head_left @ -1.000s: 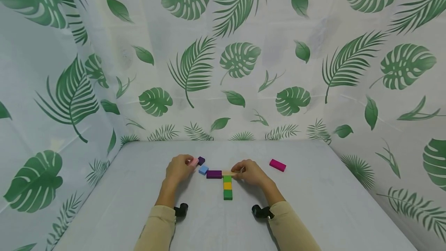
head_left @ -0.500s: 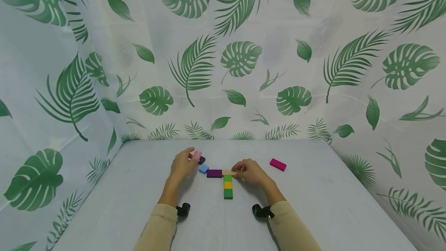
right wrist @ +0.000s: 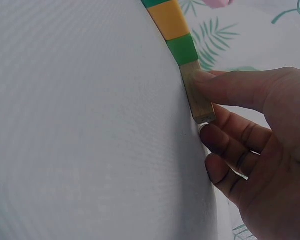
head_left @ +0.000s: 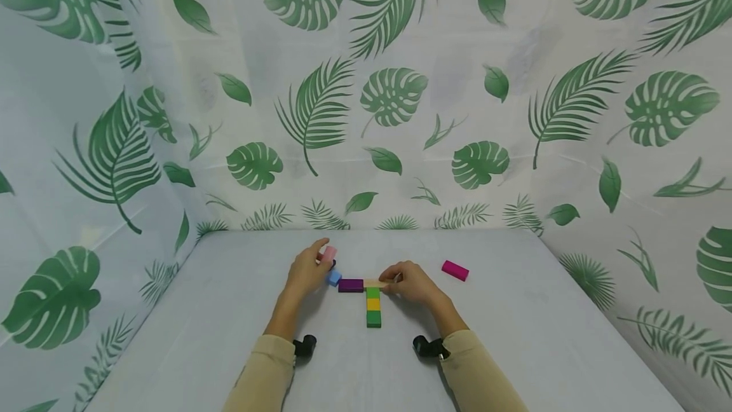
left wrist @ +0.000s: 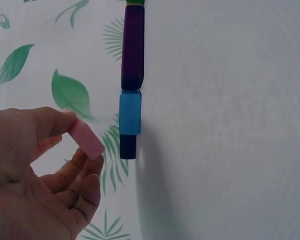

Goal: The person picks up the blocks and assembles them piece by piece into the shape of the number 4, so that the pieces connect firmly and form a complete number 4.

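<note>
My left hand [head_left: 303, 272] pinches a pink block [left wrist: 87, 140] between thumb and fingertips, raised over the table's far left part. Beside it on the table lie a light blue block [left wrist: 130, 112] and a dark navy block [left wrist: 128, 146], the navy one partly hidden behind the hand in the head view. A long purple block [head_left: 351, 285] runs from the blue one toward the middle. My right hand [head_left: 414, 283] pinches a plain wooden block [right wrist: 197, 95] at the purple block's right end. Below this joint, green [head_left: 373, 292], yellow [head_left: 373, 304] and darker green [head_left: 373, 319] blocks line up toward me.
A magenta block [head_left: 455, 270] lies alone to the right of my right hand. The white-covered table [head_left: 366, 374] ends at a leaf-patterned cloth wall [head_left: 412, 170] behind, with more of that cloth at both sides.
My left hand has lifted the pink block, turned it more upright and moved it slightly right, now overlapping the dark navy block. My right hand stays on the wooden block.
</note>
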{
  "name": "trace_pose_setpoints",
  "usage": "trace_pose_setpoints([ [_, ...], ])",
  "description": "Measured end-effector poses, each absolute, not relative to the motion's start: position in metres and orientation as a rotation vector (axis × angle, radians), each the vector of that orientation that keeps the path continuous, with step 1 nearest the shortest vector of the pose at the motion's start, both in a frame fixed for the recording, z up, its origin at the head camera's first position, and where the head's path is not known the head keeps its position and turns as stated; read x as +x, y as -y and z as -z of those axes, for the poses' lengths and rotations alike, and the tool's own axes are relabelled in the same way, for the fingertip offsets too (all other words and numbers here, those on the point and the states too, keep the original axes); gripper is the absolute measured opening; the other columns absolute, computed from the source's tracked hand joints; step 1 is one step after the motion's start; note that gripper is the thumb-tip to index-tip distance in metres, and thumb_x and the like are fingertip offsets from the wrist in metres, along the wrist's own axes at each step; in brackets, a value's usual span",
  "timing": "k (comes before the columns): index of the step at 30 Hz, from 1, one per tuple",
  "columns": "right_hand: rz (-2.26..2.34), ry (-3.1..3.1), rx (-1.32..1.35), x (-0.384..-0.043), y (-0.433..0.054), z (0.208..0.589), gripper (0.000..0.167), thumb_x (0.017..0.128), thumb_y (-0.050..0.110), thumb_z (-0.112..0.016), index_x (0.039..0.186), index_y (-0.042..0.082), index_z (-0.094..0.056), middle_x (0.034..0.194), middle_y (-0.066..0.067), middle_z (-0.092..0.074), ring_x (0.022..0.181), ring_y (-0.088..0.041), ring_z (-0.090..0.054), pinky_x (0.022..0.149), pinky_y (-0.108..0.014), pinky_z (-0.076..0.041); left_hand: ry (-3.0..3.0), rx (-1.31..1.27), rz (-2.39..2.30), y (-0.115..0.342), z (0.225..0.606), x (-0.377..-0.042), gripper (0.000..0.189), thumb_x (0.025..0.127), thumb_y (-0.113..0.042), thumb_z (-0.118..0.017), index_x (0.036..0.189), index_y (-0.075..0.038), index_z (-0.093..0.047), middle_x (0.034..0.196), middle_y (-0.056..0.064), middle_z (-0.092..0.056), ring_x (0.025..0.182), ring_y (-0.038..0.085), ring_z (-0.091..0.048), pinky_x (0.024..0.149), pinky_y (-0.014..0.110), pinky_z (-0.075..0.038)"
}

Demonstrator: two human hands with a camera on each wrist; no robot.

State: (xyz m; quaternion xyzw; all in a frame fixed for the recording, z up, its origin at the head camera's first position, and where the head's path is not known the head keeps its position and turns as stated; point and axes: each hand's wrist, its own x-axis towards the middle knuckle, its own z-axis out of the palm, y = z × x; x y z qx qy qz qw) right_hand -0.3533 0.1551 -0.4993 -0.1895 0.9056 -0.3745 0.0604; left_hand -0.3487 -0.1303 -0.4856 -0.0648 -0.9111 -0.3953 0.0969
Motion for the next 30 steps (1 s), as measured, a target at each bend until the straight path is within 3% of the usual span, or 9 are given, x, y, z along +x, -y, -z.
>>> trace_pose_setpoints([
  [11,1.136,-2.738,-0.542,-0.353,-0.154,0.498,0.017,0.09,0.015,-0.081,0.107,0.019,-0.081,0.098,0.004,-0.072,0.091,-0.018,-0.055,0.078,-0.033,-0.047,2.773,-0.252,1.14,0.119,0.48,-0.359,0.044,0.1,-0.016,-0.066,0.144,-0.017,-0.06,0.095,0.006,-0.062,0.081,0.019,-0.054,0.067,0.032,-0.044],
  [30,1.136,-2.735,-0.569,-0.353,-0.156,0.5,0.017,0.09,0.015,-0.081,0.107,0.018,-0.081,0.099,0.004,-0.072,0.09,-0.017,-0.056,0.079,-0.034,-0.048,2.944,-0.332,1.037,0.11,0.477,-0.381,0.043,0.096,-0.019,-0.076,0.137,-0.019,-0.065,0.098,0.007,-0.066,0.083,0.02,-0.058,0.073,0.033,-0.048],
])
